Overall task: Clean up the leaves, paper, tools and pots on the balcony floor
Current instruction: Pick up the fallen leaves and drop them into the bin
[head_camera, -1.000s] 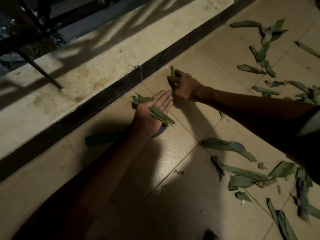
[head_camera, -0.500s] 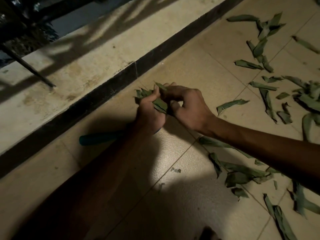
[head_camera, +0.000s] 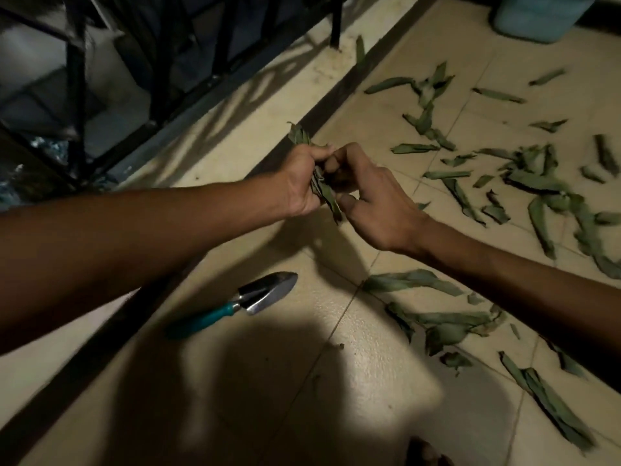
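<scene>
My left hand (head_camera: pixel 302 183) grips a bunch of green leaves (head_camera: pixel 299 133) that sticks out above and below the fist. My right hand (head_camera: pixel 373 200) is right against it, its curled fingers touching the same bunch. Whether the right hand holds a leaf of its own is hidden. A hand trowel (head_camera: pixel 258 297) with a teal handle and a shiny metal blade lies on the tiles below my hands. Several loose green leaves (head_camera: pixel 537 183) are scattered over the floor to the right, and more leaf strips (head_camera: pixel 437 322) lie at lower right.
A dark tile strip (head_camera: pixel 322 105) borders a raised pale ledge at the left. A black metal railing (head_camera: pixel 158 62) stands on that ledge. A pale blue container (head_camera: pixel 541 15) stands at the top right. My head's shadow falls on the near tiles.
My right hand brought a picked leaf to my left palm and both hands closed around the bunch. The hands rose from the floor, so the trowel's blade now shows.
</scene>
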